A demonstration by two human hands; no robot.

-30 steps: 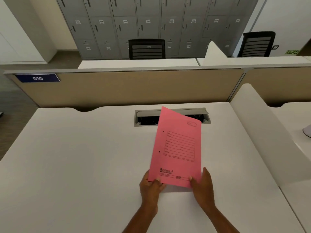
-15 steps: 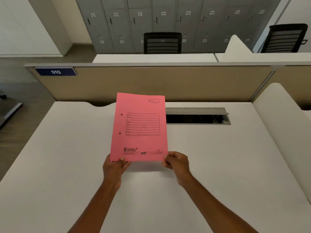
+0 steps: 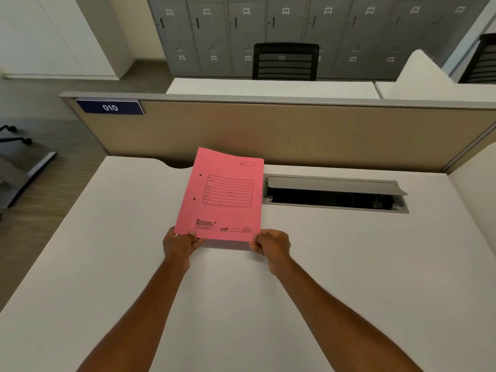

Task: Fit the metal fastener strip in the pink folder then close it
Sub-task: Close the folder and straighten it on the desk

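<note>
The pink folder [image 3: 222, 194] is closed, front cover up, with a printed form and two punched holes near its left edge. It is held tilted just above the white desk [image 3: 335, 264]. My left hand [image 3: 179, 245] pinches its near left corner and my right hand [image 3: 271, 244] pinches its near right corner. No metal fastener strip is visible anywhere.
An open grey cable tray [image 3: 335, 194] is set into the desk right of the folder. A beige partition [image 3: 295, 135] with a blue "010" sign [image 3: 110, 107] stands behind. The desk's left edge drops to the floor. A white side divider [image 3: 477, 189] rises at the right.
The folder has moved left and away from me, straightened and dropped nearer the desk. Both arms have stretched further out; the camera has swung left.
</note>
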